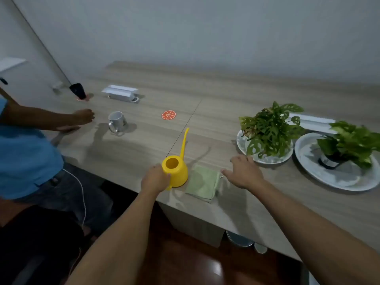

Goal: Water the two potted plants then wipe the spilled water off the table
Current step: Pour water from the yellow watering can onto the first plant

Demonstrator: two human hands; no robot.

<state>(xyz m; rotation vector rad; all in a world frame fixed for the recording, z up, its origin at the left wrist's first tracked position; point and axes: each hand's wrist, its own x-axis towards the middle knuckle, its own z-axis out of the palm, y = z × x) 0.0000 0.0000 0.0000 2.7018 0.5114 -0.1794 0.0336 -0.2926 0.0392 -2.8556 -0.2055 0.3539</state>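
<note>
- Ahead of your hands, a plain pale wall runs behind the whole scene, evenly and dimly lit.
- A long wooden table with a light grain stretches out in front of you; a thin dark seam crosses its top, running away from you just beyond your left side.
- Below your arms, the floor is dark reddish-brown and glossy, with a bright patch of reflected light.
- Far to your left, a slanted dark line marks a corner or edge in the wall.
</note>
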